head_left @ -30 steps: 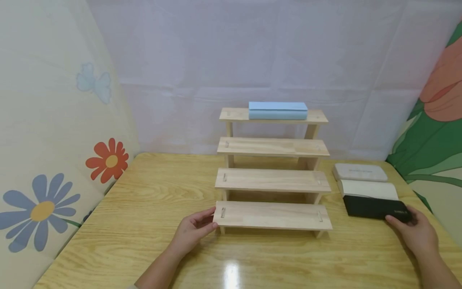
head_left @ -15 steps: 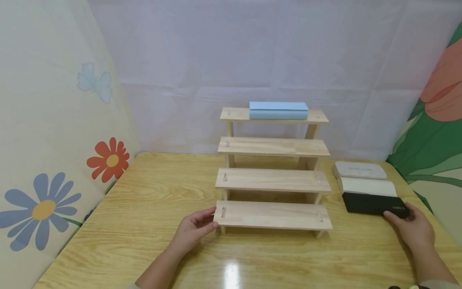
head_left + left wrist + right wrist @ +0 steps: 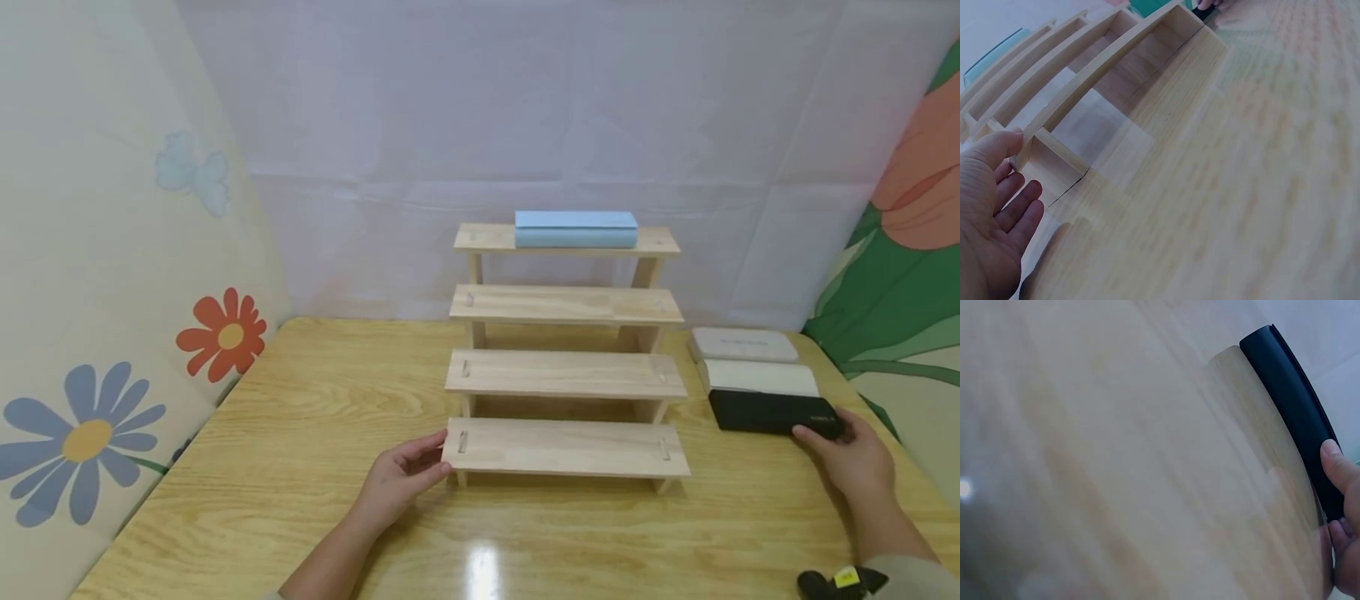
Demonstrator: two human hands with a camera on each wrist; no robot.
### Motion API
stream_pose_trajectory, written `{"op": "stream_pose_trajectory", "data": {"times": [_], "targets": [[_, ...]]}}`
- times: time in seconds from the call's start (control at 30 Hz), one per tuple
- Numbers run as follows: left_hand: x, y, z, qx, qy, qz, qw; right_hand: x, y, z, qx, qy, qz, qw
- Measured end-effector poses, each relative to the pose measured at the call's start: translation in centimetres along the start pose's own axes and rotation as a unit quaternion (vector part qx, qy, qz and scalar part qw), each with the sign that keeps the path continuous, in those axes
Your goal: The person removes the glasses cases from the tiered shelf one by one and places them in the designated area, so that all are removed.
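Observation:
A four-tier wooden display stand (image 3: 566,446) stands on the table. My left hand (image 3: 401,479) pinches the left end of its lowest board between thumb and index finger; the other fingers (image 3: 1019,212) hang loosely beside it in the left wrist view. At the right, my right hand (image 3: 858,458) grips the right end of a black glasses case (image 3: 772,412), the thumb lying along its near side. The same black case (image 3: 1291,394) shows in the right wrist view, lying on the table. Directly behind it lie a cream glasses case (image 3: 761,377) and a light grey one (image 3: 742,344).
A light blue glasses case (image 3: 576,230) sits on the stand's top board. White cloth (image 3: 375,167) hangs behind the table (image 3: 337,400), and flower-printed panels (image 3: 90,250) flank it. A gap of bare tabletop separates the stand from the row of cases.
My right hand has moved away from me and slightly left with the black case. The cream and grey cases have shifted back a little too. The left hand stays on the stand.

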State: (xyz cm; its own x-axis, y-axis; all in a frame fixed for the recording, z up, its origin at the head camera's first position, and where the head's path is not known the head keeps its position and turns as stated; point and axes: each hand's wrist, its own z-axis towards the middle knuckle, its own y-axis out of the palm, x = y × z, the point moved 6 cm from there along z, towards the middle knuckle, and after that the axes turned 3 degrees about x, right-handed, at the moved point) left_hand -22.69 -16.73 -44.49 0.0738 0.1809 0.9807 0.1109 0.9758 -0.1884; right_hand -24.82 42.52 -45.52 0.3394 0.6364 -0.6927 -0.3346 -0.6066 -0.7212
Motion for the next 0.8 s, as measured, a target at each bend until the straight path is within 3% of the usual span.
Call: {"op": "stream_pose_trajectory", "data": {"times": [0.43,0.8], "targets": [[-0.13,0.11,-0.07,-0.005,0.002,-0.012,0.9999,-0.36,-0.11,0.57,-0.011,0.019,-0.004,0.9997],[-0.21,-0.04,-0.01,-0.001,0.002,-0.006,1.0000,-0.87,-0.09,0.48,-0.006,-0.021,0.004,0.9998]]}}
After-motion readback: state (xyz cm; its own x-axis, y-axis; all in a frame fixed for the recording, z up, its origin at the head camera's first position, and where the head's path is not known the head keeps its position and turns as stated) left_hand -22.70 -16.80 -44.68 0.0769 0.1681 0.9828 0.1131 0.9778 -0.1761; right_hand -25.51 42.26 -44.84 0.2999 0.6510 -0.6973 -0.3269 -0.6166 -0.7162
